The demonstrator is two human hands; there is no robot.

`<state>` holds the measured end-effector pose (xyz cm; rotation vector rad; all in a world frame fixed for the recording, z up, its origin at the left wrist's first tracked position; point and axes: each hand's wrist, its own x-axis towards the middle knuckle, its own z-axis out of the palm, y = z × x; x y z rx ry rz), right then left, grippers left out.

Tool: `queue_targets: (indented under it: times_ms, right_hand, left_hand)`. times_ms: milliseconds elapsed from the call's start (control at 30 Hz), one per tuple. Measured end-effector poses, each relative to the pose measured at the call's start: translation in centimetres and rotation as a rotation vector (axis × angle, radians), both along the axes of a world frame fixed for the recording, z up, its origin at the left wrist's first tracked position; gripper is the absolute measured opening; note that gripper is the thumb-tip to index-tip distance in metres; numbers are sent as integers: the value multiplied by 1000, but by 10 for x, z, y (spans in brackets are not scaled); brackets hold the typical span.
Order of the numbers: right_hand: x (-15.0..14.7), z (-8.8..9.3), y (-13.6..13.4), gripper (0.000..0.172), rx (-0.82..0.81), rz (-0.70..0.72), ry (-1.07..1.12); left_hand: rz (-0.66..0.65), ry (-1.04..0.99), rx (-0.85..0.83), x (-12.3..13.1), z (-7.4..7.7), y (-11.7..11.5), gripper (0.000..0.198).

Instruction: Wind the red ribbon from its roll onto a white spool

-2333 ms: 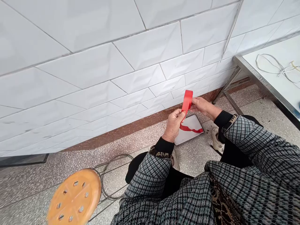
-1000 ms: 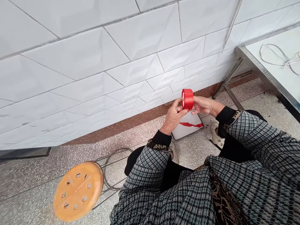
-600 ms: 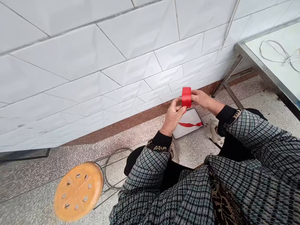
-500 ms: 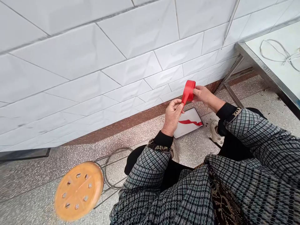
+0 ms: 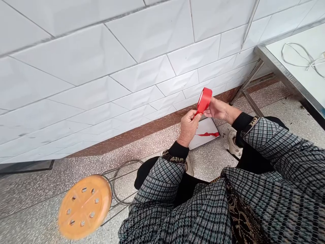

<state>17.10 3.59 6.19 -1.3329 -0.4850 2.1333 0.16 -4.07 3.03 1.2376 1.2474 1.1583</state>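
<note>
Between my hands is a looped roll of red ribbon [image 5: 206, 96], its pale inside showing on the left. My left hand [image 5: 188, 127] pinches the lower end of the ribbon between thumb and fingers. At the roll's right side is my right hand [image 5: 218, 110], palm partly turned up, with its fingers curled against the lower edge; its thumb is partly hidden behind the ribbon. Below them, on the floor, lies a white flat box or lid [image 5: 203, 140] with a dark edge. A loose wavy piece of red ribbon [image 5: 209, 134] rests on it.
A white tiled wall [image 5: 122, 71] rises in front. An orange round stool [image 5: 85, 206] lies on its side at lower left, its metal legs pointing toward me. At right stands a metal-edged table [image 5: 276, 66] with white cable [image 5: 308, 61]. My shoes [image 5: 233, 144] flank the box.
The ribbon roll has turned, so its pale inside now shows. My left hand has moved slightly right and closer to the roll. My right hand has shifted lower, its palm turning upward.
</note>
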Motion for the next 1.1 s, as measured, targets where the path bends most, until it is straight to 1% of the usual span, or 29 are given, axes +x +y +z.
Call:
queue_targets:
  times_ms: [133,267,300,367,433,500,633,733,833,967,1100]
  right_hand:
    - [1,-1,-2,39,-36,43,66]
    - [3,-3,-2,38,-38,110,104]
    - [4,-4,-2,38,-34,124,112]
    - [6,-6,-1,38,-25,158,120]
    - [9,-9,0,40,-13,194,122]
    - [12,-13,2,40,-2,234,122]
    - [16,-17,2,29,36,277,143]
    - [15,-12,-3,26,39,282,123]
    - [12,-2,-10,27,43,279,43]
    - [8,9,-14,22,108,278,-38]
    - [8,14,-15,14,185,282,-72]
  left_hand:
    - [5,78,76,0,-4,1,22]
    - [110,133,123,2,-6,-1,13]
    - [119,133,126,3,-6,-1,18]
    - [78,139,128,2,-6,-2,36]
    - [-10,153,123,0,-5,-2,51]
    - [-71,157,115,-2,-4,-1,55]
    - [-105,146,76,-7,-2,2,56]
    - [-143,85,-22,-12,2,5,56]
    - [-199,-22,-118,-18,7,8,56]
    - [-238,-138,-157,-20,9,8,59]
    - [-222,-210,-171,-17,8,8,65]
